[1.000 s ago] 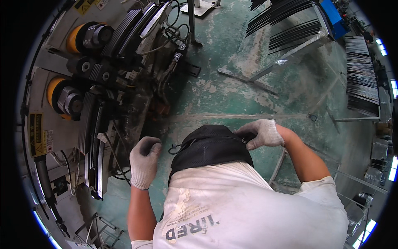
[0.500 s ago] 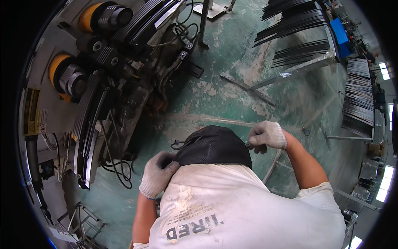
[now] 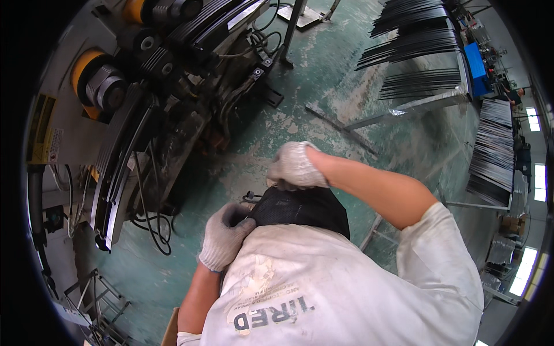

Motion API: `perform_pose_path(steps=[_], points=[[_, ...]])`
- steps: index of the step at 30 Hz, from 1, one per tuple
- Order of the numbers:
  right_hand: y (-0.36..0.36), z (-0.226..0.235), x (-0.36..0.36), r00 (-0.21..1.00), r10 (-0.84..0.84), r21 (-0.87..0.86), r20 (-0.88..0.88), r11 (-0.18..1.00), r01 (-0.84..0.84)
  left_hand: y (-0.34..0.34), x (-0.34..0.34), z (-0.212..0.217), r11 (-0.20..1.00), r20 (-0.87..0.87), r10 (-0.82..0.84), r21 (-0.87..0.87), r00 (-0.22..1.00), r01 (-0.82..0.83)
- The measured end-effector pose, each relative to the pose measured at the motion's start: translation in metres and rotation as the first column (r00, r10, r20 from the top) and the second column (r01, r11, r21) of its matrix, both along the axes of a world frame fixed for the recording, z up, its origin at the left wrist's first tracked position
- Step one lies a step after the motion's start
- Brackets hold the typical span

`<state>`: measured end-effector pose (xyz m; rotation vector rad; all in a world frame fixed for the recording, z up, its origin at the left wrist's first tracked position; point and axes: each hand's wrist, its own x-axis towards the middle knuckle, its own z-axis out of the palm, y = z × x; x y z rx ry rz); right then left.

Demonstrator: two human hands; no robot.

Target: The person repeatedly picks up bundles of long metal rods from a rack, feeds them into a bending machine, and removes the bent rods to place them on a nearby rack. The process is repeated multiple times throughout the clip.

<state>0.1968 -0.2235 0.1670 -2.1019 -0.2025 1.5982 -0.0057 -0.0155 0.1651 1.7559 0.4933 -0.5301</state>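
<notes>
Around my waist, below the white shirt, sits a black mesh cloth piece, perhaps an apron or waist pouch. My left hand, in a grey-white knitted glove, pinches its left edge between thumb and fingers. Over its far left part is my right hand, gloved the same way. Those right fingers are curled down and closed, and whatever they hold is hidden beneath the glove. A short dark cord sticks out just left of the cloth, near both hands.
On the left stands a dark machine with orange-and-metal rollers and hanging cables. Racks of thin black strips stand at far right, with a metal bar by the floor. A stack of grey strips lies farther right.
My right hand has swung from the cloth's right side across to its far left part, the forearm now crossing in front. My left hand stays at the left edge. The view has shifted slightly.
</notes>
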Motion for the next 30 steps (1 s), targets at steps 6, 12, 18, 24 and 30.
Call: perform_pose_path(steps=[6,12,18,24,30], points=[[0.089,-0.028,-0.033,0.535,0.811,-0.080,0.237,0.566,-0.821,-0.001,-0.014,-0.014,0.997,0.047,0.069,0.022,0.997,-0.070],[0.066,0.017,-0.023,0.813,0.476,0.109,0.335,0.838,-0.535,-0.002,-0.037,-0.002,0.981,0.004,0.195,0.020,0.981,-0.195],[0.087,0.018,-0.057,0.420,0.738,0.183,0.528,0.384,-0.905,0.014,-0.066,-0.008,0.987,-0.034,0.142,0.085,0.989,-0.138],[0.097,0.039,-0.050,0.334,0.897,0.043,0.289,0.336,-0.941,0.022,-0.095,0.008,0.993,-0.107,0.051,0.115,0.993,-0.038],[0.062,0.037,-0.032,0.391,0.869,0.099,0.302,0.379,-0.920,0.023,-0.131,0.006,0.998,-0.146,0.055,0.037,0.988,-0.050]])
